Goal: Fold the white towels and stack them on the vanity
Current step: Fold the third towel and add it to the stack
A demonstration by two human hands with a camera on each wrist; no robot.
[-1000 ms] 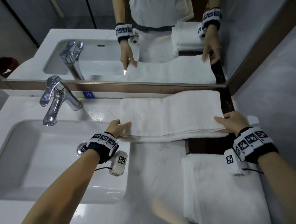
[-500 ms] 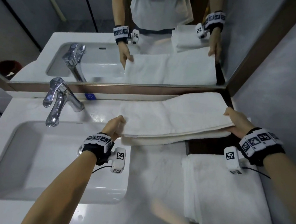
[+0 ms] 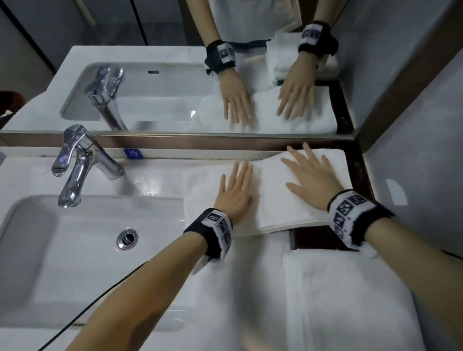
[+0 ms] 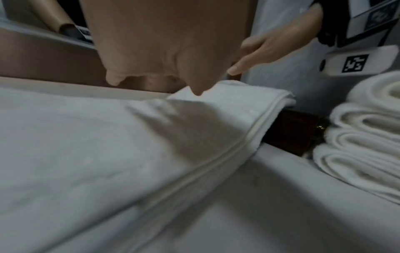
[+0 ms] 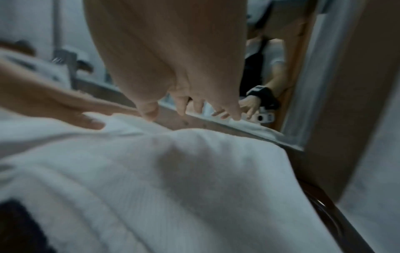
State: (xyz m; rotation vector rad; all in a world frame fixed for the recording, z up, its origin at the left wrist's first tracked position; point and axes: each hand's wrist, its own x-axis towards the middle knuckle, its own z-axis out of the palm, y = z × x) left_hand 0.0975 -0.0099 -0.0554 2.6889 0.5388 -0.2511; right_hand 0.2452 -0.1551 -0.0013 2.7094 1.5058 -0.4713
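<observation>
A white towel, folded lengthwise, lies on the vanity along the mirror's lower edge. My left hand rests flat on its left half with straight fingers. My right hand lies flat on its right half, fingers spread toward the mirror. A stack of folded white towels sits at the near right. In the left wrist view the towel's layered edge runs under my left hand, with the stack at right. The right wrist view shows my right hand over the towel.
A white sink basin with a chrome faucet fills the left of the vanity. The mirror stands right behind the towel. A dark brown ledge and a grey wall close off the right side.
Both hands have let go of the towel's ends and moved inward onto its top, now lying flat. The towel has been folded over and sits closer to the mirror.
</observation>
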